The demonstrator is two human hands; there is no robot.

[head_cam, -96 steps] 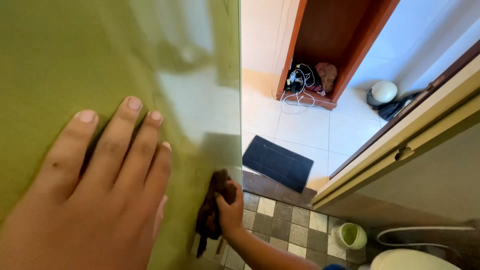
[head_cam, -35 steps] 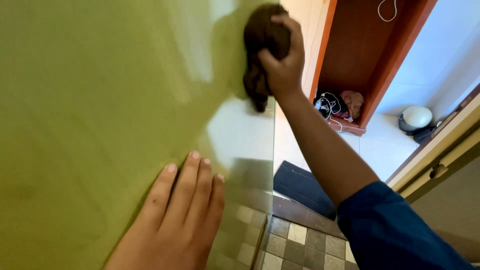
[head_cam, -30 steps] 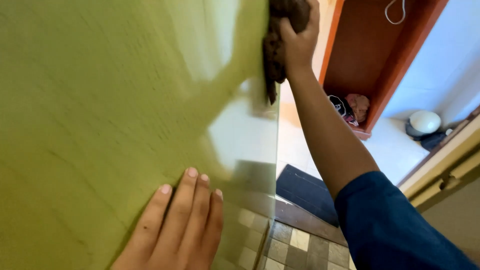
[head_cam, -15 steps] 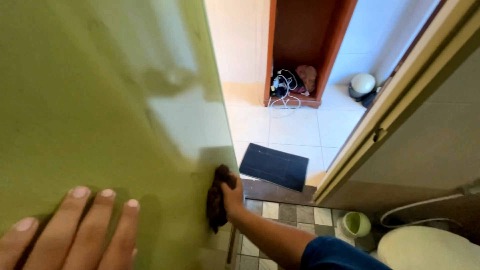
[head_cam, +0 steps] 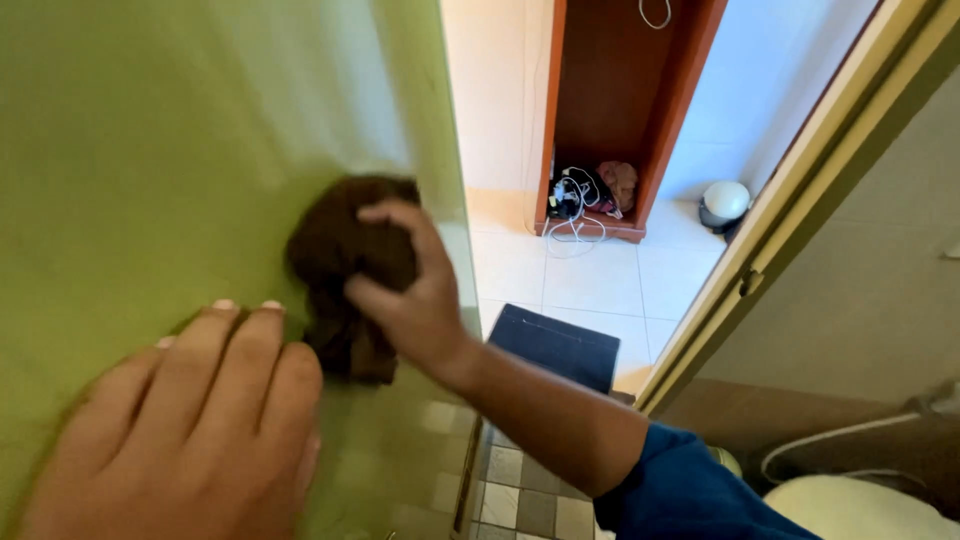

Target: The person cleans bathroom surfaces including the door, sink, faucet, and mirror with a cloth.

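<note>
A glossy green door (head_cam: 150, 130) fills the left half of the head view. My right hand (head_cam: 410, 290) presses a bunched dark brown cloth (head_cam: 345, 260) against the door's face, near its free edge. My left hand (head_cam: 190, 430) lies flat on the door just below and left of the cloth, fingers together and pointing up, almost touching the cloth's lower end. My right forearm runs down to a blue sleeve (head_cam: 690, 490) at the bottom.
Past the door's edge lies a pale tiled floor with a dark mat (head_cam: 555, 345). A reddish wooden cabinet (head_cam: 625, 110) holds tangled cables. A door frame (head_cam: 790, 210) slants on the right. A checkered tile floor (head_cam: 520, 490) and a white toilet (head_cam: 860, 505) sit below.
My right hand has carried the cloth from high on the door down to its lower edge, then up to mid height. My left hand stays flat on the door.
</note>
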